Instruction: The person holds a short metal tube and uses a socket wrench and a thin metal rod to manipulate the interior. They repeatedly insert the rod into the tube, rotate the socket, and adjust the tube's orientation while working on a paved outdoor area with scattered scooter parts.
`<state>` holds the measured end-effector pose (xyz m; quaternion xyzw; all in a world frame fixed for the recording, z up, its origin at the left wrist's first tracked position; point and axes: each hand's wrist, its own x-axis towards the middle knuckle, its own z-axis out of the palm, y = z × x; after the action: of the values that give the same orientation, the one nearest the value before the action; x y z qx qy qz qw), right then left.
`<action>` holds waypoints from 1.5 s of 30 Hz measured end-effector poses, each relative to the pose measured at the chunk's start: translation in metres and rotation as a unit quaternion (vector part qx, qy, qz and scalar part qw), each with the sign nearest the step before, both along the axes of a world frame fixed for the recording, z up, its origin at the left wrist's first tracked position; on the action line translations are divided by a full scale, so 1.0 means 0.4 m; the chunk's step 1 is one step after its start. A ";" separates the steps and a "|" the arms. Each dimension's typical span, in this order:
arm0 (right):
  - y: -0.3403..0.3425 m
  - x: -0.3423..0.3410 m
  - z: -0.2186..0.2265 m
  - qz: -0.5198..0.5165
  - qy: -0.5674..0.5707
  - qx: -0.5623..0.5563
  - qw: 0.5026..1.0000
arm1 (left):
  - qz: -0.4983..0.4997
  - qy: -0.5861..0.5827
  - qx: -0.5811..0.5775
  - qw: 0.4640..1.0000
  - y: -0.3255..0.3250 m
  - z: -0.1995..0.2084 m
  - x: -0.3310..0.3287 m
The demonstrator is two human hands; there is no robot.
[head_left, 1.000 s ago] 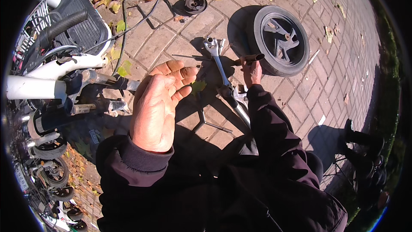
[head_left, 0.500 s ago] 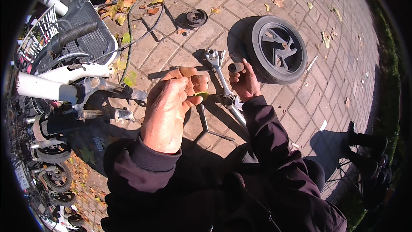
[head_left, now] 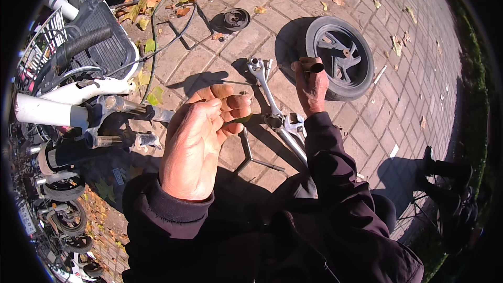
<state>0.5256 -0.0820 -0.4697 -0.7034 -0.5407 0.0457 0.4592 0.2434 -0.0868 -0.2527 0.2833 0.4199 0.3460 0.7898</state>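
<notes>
My left hand [head_left: 191,147] is raised at the middle left, its fingers curled inward and the thumb lying over them. A tiny dark spot shows by a fingertip; whether it is a held piece cannot be made out. In my right hand [head_left: 312,91], gripped between thumb and fingers, is a short dark metal tube [head_left: 317,67] with a hollow end. It is held just left of a small black-tyred wheel [head_left: 361,73] lying on the bricks. Between my hands rest a long silver wrench [head_left: 272,102], an adjustable wrench [head_left: 296,124] and a bent dark metal bar [head_left: 247,149].
At the left stand a white scooter frame [head_left: 50,110] and metal fork legs [head_left: 123,106]. A round dark hub part [head_left: 236,19] lies farther off beside a loose cable [head_left: 181,35]. Fallen leaves dot the brick paving [head_left: 398,105]. A dark stand-like object [head_left: 445,178] is at the right.
My right hand has moved up and right with the tube, now overlapping the wheel's edge and uncovering the adjustable wrench. My left hand has shifted slightly left and down.
</notes>
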 end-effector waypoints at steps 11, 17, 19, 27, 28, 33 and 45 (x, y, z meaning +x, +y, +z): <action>-0.005 0.001 -0.054 0.147 0.307 -0.233 0.911 | 0.041 0.044 0.034 0.998 0.027 -0.025 -0.009; 0.044 -0.099 0.225 0.238 0.650 -0.349 0.632 | 0.006 0.210 0.108 0.972 0.066 -0.085 0.029; 0.041 -0.144 0.277 0.228 0.645 -0.376 0.625 | -0.003 0.183 0.013 0.983 0.070 -0.113 0.033; 0.038 -0.178 0.228 0.261 0.700 -0.409 0.525 | -0.134 0.014 0.014 0.991 0.039 -0.129 -0.005; 0.036 -0.179 0.217 0.246 0.715 -0.396 0.522 | -0.143 0.044 0.032 0.988 0.036 -0.124 -0.001; 0.027 -0.223 0.215 0.187 0.789 -0.349 0.469 | -0.175 0.170 0.220 0.944 0.009 -0.116 0.040; 0.017 -0.202 0.267 0.437 0.295 -0.243 0.814 | -0.027 0.304 0.189 0.933 0.044 -0.116 -0.004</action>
<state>0.4446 -0.0754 -0.3628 -0.4348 -0.6006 0.5769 0.3425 0.2418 -0.0691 -0.2991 0.5304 0.5592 0.2951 0.5647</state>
